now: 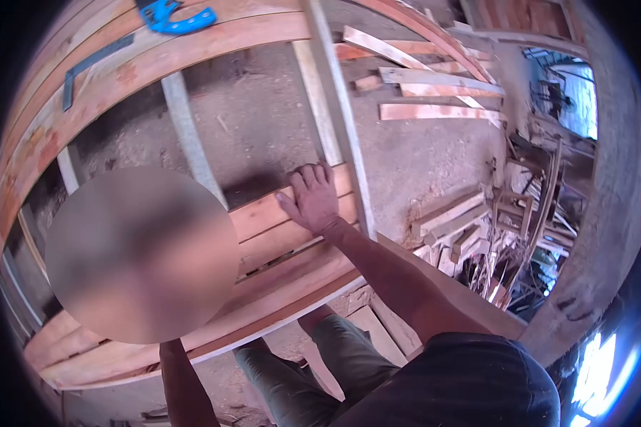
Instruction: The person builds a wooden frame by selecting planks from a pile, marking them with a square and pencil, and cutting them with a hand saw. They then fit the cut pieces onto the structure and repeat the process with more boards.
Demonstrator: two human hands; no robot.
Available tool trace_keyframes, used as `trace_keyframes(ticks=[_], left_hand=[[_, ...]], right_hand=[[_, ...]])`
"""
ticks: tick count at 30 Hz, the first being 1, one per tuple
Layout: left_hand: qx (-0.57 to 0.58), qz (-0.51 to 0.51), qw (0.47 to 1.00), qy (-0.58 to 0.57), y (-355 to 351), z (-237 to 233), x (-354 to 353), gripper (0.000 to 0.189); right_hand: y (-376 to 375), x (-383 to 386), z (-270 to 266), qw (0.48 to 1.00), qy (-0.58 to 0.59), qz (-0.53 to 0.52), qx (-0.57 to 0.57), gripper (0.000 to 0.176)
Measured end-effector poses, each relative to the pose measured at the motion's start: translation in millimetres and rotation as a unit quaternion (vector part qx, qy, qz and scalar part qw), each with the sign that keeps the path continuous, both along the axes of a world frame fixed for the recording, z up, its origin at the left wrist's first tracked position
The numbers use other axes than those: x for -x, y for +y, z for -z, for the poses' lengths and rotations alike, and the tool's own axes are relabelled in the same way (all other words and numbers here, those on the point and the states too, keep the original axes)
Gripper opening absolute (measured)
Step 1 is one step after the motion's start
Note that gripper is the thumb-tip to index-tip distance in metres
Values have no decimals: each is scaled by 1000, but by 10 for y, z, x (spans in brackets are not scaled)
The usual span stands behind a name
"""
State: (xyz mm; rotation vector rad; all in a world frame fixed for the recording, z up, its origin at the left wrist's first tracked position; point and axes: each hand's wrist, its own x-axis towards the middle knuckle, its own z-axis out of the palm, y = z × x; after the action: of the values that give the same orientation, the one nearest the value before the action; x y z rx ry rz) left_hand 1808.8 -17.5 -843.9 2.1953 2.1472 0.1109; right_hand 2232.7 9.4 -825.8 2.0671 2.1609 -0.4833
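Observation:
My right hand point(310, 199) rests on a wooden plank point(256, 219) of a large slatted frame, near its right end. The thumb lies apart on the plank's top face and the other fingers bend over its far edge. My left forearm point(181, 384) reaches up from the bottom, but a round blurred patch hides my left hand and whatever it touches. Close to the right hand, a pale upright rail point(349, 135) crosses the plank ends. Two pale crosspieces point(191, 135) span the gap beyond.
On the far planks lie a dark carpenter's square point(92, 62) and a blue tool handle point(178, 21). Loose boards point(438, 112) are on the dirt floor. Stacked offcuts point(452, 220) and scrap wood fill the right side, beside a thick timber post point(605, 213).

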Motion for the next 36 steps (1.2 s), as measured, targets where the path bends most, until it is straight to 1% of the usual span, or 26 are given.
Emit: trace_keyframes(ticks=[1,2,3,5,7,8,10,12,13,14,16,17,19,20,21,22,23,25,26,27,28,31,32,33,35,36], left_hand=[[-15,-5,1000,-5,-20,36,35,59],[-7,4,1000,-19,-36,127,36,60],[14,4,1000,-28,-75,178,-51,62],[36,-18,999,-27,-89,156,-21,66],[17,-41,999,-27,-15,2,-1,69],[13,-53,998,-29,-14,-104,2,71],[22,-61,997,-41,49,-227,-82,74],[32,-64,996,-54,61,-205,-76,72],[40,-62,995,-66,24,-121,2,71],[46,-60,996,-43,-24,-149,112,69],[59,-33,996,-57,-136,41,49,65],[65,-29,996,-56,-170,121,137,61],[118,-24,991,-50,-377,269,318,55],[148,2,988,-35,-524,542,418,53],[87,-55,987,-124,-177,143,194,58],[87,-89,982,-140,16,-70,8,60],[-25,-20,987,-155,106,-55,-22,61],[-18,-42,994,-96,436,-193,-334,62],[-52,-8,991,-124,682,-284,-556,61],[-89,26,985,-143,976,-363,-1002,60],[-101,77,981,-148,1317,-391,-1248,57],[-183,239,939,-169,2510,-367,-1941,51],[-171,254,934,-185,2923,-374,-2170,52],[-201,279,924,-165,3332,-297,-2367,51],[-168,270,932,-175,4075,-130,-2684,49],[-153,256,934,-196,4516,106,-2795,52]], right_hand=[[-8,3,67,999,-37,-2,33,53],[32,-109,118,999,-35,-16,18,49],[54,-226,60,999,1,-31,-24,46],[-44,-131,110,993,84,-32,-77,39],[-69,-61,168,987,107,-26,-118,32],[16,33,40,988,87,-31,-120,31],[-4,-33,42,995,16,-50,-88,33],[21,-23,-1,992,32,-47,-110,34],[42,52,19,991,39,-43,-118,34],[68,84,-29,991,25,-45,-121,34],[-14,-57,112,985,107,-32,-130,31],[68,-81,150,987,109,-37,-117,30],[134,-25,114,994,63,-36,-86,29],[140,-36,121,996,43,-33,-74,28],[110,-29,123,997,28,-29,-68,27],[61,-36,73,997,22,-23,-69,27],[14,3,-7,997,28,-15,-71,27],[80,55,-76,991,89,21,-100,30],[85,93,-92,991,91,25,-92,31],[45,-41,-68,990,104,28,-88,32],[57,-66,-83,990,109,30,-82,33],[70,-83,-102,989,114,36,-86,35],[73,-86,-123,986,132,52,-85,35],[77,-102,-128,984,142,51,-98,35],[78,-130,-107,978,163,50,-119,36],[84,-136,-106,976,174,57,-118,36]])
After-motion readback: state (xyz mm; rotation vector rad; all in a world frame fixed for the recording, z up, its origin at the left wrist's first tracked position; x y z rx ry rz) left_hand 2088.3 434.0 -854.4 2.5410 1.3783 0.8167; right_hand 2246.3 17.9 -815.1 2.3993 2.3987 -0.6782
